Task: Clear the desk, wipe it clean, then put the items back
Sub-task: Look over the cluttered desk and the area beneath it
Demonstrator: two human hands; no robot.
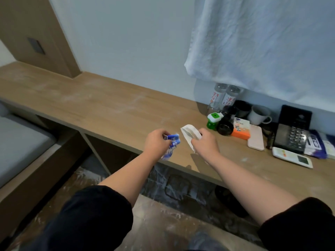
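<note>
Head view: our left hand [157, 142] curls round a blue wipe packet [171, 145], and our right hand [204, 144] pinches a white wipe [189, 135] over the desk [101, 107]. Its dusty length stretches left of both hands, while the telephone [291, 133] sits right, nearer our right hand.

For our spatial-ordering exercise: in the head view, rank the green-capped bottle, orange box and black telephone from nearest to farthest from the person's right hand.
1. green-capped bottle, just beyond the right hand.
2. orange box, further to the right.
3. black telephone, farthest right of the three.
</note>
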